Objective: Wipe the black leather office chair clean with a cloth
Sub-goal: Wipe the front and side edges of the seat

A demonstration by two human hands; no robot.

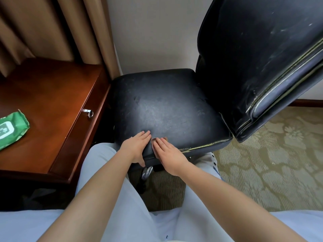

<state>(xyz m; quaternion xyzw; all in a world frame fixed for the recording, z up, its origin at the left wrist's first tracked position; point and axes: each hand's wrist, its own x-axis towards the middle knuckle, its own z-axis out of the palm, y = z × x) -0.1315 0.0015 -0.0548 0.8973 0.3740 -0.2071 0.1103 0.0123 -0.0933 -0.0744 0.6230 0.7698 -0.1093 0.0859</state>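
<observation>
Black leather chair seat (166, 109), left hand (137, 145) flat on front edge, right hand (168, 154) pressing brown cloth (161, 139)

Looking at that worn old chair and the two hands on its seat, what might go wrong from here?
1. The chair has cracked, peeling trim along the seat's front edge; hard rubbing there might flake off more leather.
2. Only a small brownish scrap shows under the right hand, so the cloth may be too small or slip away.
3. The left hand rests flat on the seat corner; the chair might still shift on the carpet.
</observation>
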